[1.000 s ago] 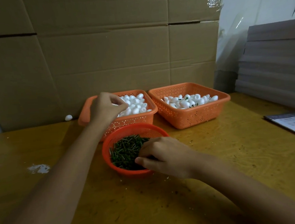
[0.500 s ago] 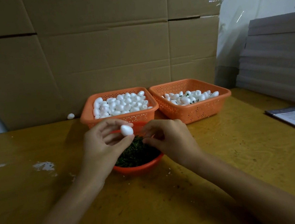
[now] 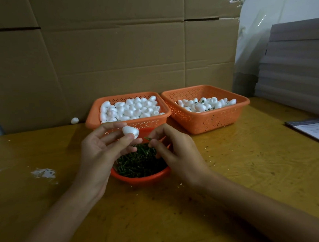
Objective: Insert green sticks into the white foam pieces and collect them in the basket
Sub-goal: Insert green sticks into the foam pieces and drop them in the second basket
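Pinching white foam piece [image 3: 130,131] in left hand [image 3: 98,158] grip, right hand [image 3: 174,154] pinching green stick [image 3: 147,139] just beside it

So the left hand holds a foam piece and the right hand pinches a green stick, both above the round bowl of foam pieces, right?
Not quite. The head view shows the round bowl holds a pile of green sticks, not foam pieces. The rest stands: the left hand holds a foam piece and the right hand pinches a green stick, both above that bowl.
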